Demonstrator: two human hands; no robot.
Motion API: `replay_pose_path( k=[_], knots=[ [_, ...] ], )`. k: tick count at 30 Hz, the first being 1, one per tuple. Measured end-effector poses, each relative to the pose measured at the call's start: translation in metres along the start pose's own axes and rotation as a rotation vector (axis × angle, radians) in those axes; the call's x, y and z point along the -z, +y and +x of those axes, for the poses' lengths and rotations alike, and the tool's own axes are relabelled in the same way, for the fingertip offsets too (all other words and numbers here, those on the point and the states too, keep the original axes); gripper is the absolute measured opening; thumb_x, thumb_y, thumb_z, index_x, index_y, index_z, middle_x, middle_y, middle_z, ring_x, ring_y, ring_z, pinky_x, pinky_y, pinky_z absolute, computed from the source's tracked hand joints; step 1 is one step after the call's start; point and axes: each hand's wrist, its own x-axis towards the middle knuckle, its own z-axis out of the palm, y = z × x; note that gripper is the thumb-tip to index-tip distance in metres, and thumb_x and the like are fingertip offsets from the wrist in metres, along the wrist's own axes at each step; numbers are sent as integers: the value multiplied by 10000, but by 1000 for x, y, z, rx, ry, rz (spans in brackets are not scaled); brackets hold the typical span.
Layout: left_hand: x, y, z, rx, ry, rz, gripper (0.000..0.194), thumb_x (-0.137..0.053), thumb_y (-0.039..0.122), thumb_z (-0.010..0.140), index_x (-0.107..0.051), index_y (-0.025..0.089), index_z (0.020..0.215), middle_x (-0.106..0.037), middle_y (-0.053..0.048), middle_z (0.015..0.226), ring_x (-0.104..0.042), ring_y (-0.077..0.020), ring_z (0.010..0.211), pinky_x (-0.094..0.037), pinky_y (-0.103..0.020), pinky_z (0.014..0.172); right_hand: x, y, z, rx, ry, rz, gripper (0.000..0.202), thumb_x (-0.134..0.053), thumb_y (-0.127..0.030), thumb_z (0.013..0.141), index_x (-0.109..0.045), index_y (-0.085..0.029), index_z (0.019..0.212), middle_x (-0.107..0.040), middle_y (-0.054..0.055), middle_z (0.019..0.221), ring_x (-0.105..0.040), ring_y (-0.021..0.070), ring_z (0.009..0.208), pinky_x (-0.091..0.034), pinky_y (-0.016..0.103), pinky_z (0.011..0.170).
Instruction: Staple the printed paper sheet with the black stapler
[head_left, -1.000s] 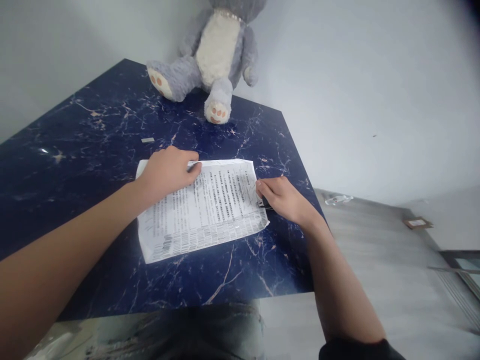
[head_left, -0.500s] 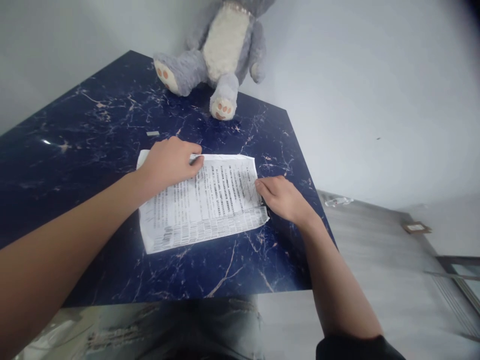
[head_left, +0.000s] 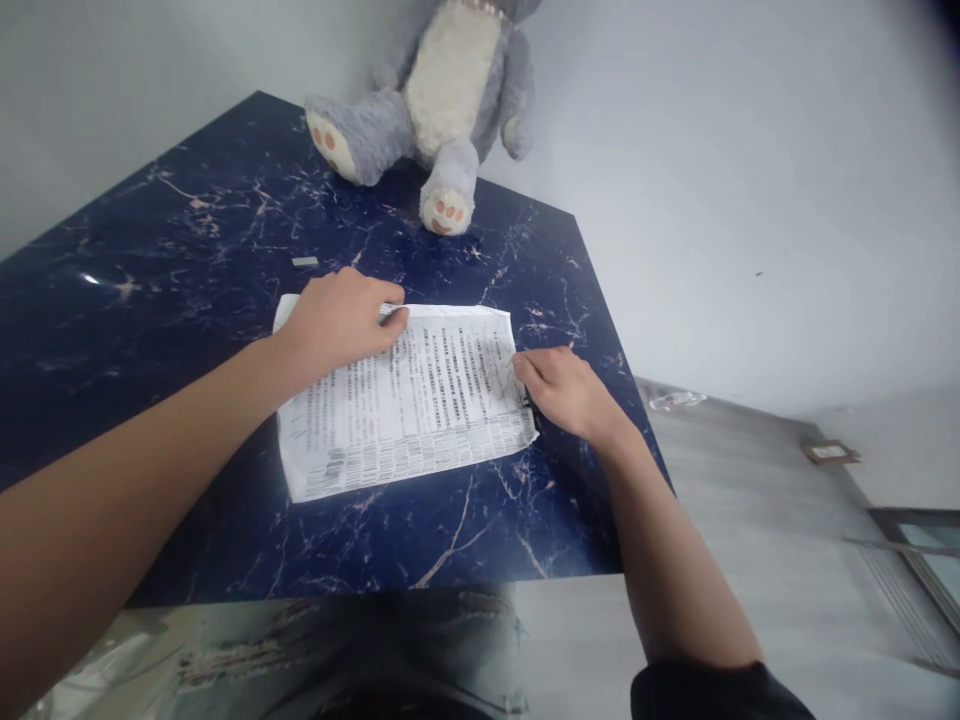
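- A dark-blue table [head_left: 450, 550], its marbled top crossed by pale veins.
- On it, a slightly rumpled sheet of printed paper [head_left: 420, 400].
- Beyond the sheet, a small pale strip [head_left: 304, 262].
- At the far end, a seated grey plush toy [head_left: 450, 90].

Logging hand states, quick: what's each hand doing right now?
Left hand: open, palm down on the printed sheet.
Right hand: closed at its right edge, seemingly on a dark object, mostly hidden.
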Motion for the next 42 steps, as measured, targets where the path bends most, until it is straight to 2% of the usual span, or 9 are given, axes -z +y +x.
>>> replay_pose_path(
  k=[14,20,24,27,31,33,36,39,42],
  knots=[
    [-1,2,0,14,2,1,362,-537,485,925,-760,239,1070,-719,-82,921,-674,-340,1064,-479,-428,961,-26,-15,1,91,96,-360,403,-349,-334,1058,-659,-169,859,-716,124,877,-567,195,642,-237,334,568],
    [-1,0,1,-61,32,25,351,-527,479,938,-781,242,985,-730,-96,832,-711,-323,925,-510,-414,851,-20,-18,2,92,121,-243,377,-358,-366,1061,-642,-172,907,-695,114,899,-576,202,679,-266,337,604],
    [-2,-3,3,-146,1,31,379,-481,490,978,-759,236,1018,-756,-105,888,-720,-304,899,-513,-383,791,11,9,0,186,69,111,450,-317,-488,1099,-562,-204,850,-641,43,810,-559,178,722,-337,326,669],
    [-2,-2,2,-212,-39,11,363,-466,478,1004,-720,228,1075,-763,-106,961,-716,-291,921,-504,-366,775,28,40,-1,335,-82,249,427,-549,-631,994,-590,-210,943,-661,40,915,-569,187,803,-380,318,725],
    [-5,-1,0,-315,-35,-31,293,-474,429,1021,-661,215,1096,-735,-101,1076,-678,-280,985,-490,-382,820,36,72,-2,507,-258,293,406,-741,-551,866,-637,-199,1039,-677,68,1070,-604,214,915,-426,327,801],
    [-10,-1,0,-379,2,-25,262,-503,414,1016,-643,202,1081,-705,-106,1109,-636,-292,1070,-473,-415,900,36,82,-2,485,-184,250,300,-709,-486,894,-635,-199,941,-672,50,964,-592,197,828,-417,327,762],
    [-18,-1,0,-412,57,-9,234,-566,418,997,-627,204,1071,-663,-102,1120,-585,-302,1111,-440,-451,953,35,85,-1,373,103,233,261,-723,-432,872,-594,-207,834,-641,20,826,-558,181,731,-390,321,697],
    [-26,1,-1,-431,65,-50,225,-595,427,988,-610,213,1056,-640,-85,1097,-575,-291,1082,-429,-441,929,30,63,0,298,359,337,257,-724,-394,850,-554,-210,792,-611,7,758,-545,174,696,-386,315,664],
    [-29,2,-1,-451,55,-95,229,-611,441,985,-605,218,1040,-628,-67,1072,-573,-278,1055,-418,-425,910,25,26,-2,338,404,393,201,-702,-333,839,-554,-206,792,-617,10,759,-554,171,691,-402,315,661]
  ],
)
